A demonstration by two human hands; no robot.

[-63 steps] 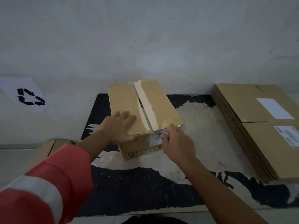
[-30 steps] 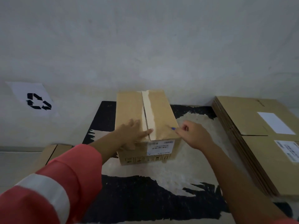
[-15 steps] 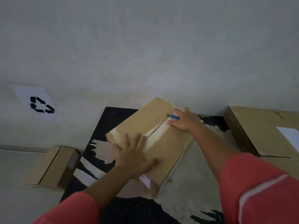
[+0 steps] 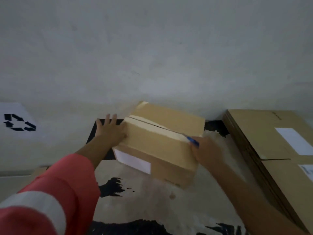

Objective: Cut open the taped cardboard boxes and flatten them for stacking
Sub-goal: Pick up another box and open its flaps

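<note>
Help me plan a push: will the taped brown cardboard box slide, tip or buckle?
Probably slides rather than tips: the taped brown cardboard box sits low and wide on the worn black-and-white mat. Likely stiff: its faces look flat, edges crisp.

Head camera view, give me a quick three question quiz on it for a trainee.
1. True or false: the left hand lies with straight fingers on the end of the taped box.
2. What does the right hand grip? A) a tape roll B) a blue cutter C) a hammer
3. Fill in: the stack of flattened boxes lies on the person's ___ side of the taped box.
Key: 1 true; 2 B; 3 right.
</note>
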